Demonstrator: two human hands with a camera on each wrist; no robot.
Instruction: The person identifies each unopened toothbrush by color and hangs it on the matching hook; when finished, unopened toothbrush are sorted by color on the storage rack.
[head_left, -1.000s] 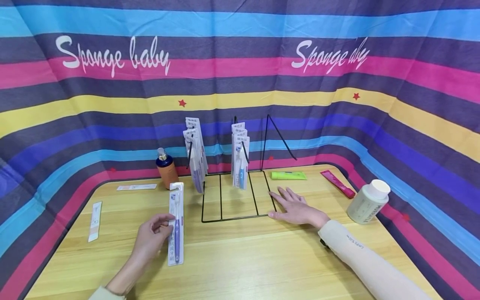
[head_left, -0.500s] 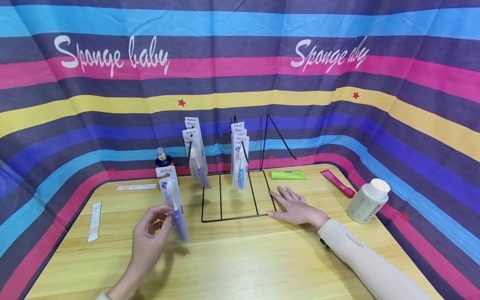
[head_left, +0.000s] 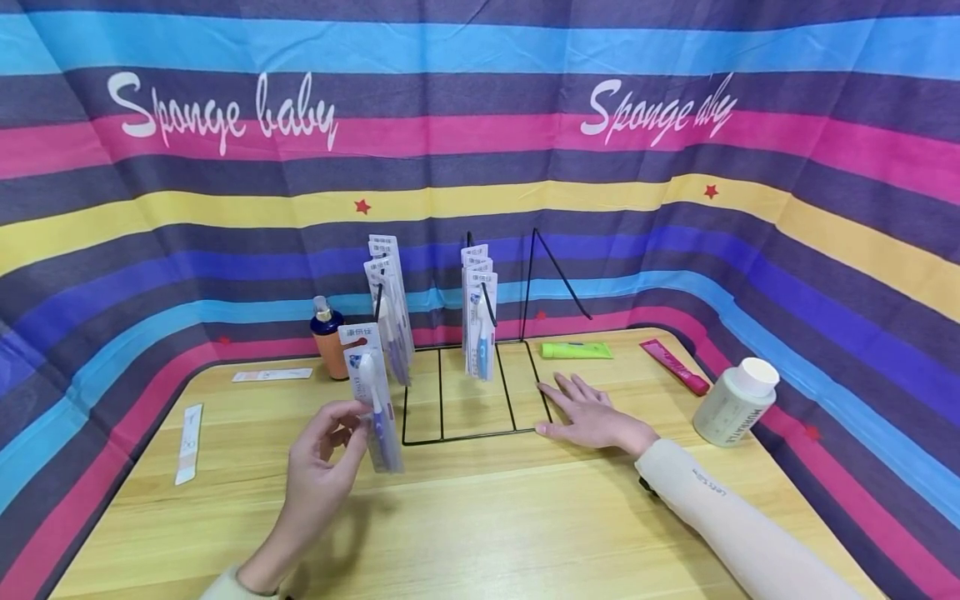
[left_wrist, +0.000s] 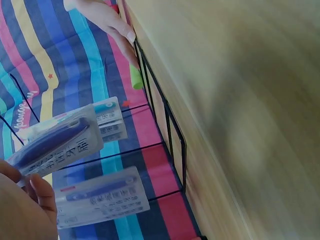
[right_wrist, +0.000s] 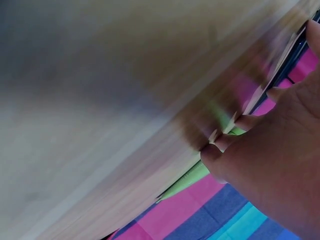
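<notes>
My left hand (head_left: pixel 330 458) pinches a packaged purple toothbrush (head_left: pixel 377 408) by its left edge, holding it upright above the table just in front of the rack's left hook. In the left wrist view the same toothbrush pack (left_wrist: pixel 65 140) sticks out from between thumb and fingers. Behind it, several purple toothbrush packs (head_left: pixel 397 333) hang on that hook. The middle hook carries several more packs, with a blue toothbrush (head_left: pixel 482 333) at the front. My right hand (head_left: pixel 588 414) lies with spread fingers on the right side of the black wire rack's base (head_left: pixel 472 436).
The rack's right hook (head_left: pixel 562 275) is bare. Behind the right hand lies a green tube (head_left: pixel 577 351), then a pink tube (head_left: pixel 673 367) and a white-capped bottle (head_left: pixel 737 404). An orange bottle (head_left: pixel 330 343) and two slim packets (head_left: pixel 272 375) are at left. A striped cloth surrounds the table.
My left hand has lifted the toothbrush pack off the table, stood it upright and moved it right, closer to the left hook. The right hand has stayed on the rack base.
</notes>
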